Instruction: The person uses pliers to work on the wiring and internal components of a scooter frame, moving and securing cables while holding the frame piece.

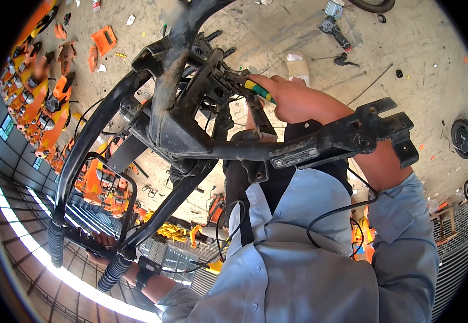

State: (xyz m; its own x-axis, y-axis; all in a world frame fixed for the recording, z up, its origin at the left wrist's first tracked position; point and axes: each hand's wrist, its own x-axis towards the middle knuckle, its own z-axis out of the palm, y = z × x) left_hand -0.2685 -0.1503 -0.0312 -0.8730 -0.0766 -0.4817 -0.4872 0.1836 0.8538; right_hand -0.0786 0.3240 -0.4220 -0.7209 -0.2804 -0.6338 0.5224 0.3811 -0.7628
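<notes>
A black metal vehicle frame (183, 129) stands upright before me, its paint worn and dirty. My right hand (290, 99), beyond the frame's side bar, is closed on pliers (259, 91) with green and yellow handles. The pliers' metal jaws reach in among the brackets at the frame's middle, where their exact grip is hidden. At lower left, my left hand (102, 246) is wrapped round the frame's crosspiece, between two black ribbed rubber boots (116, 272). Part of that hand lies behind the metal. A thin black cable (320, 218) hangs down across my front.
Orange and yellow vehicles (40, 116) crowd the left side. Loose orange body panels (103, 40) lie on the concrete floor. A cordless power tool (335, 32) rests at the far right, near a black T-shaped part (345, 60). A black wheel (464, 138) stands at the right edge.
</notes>
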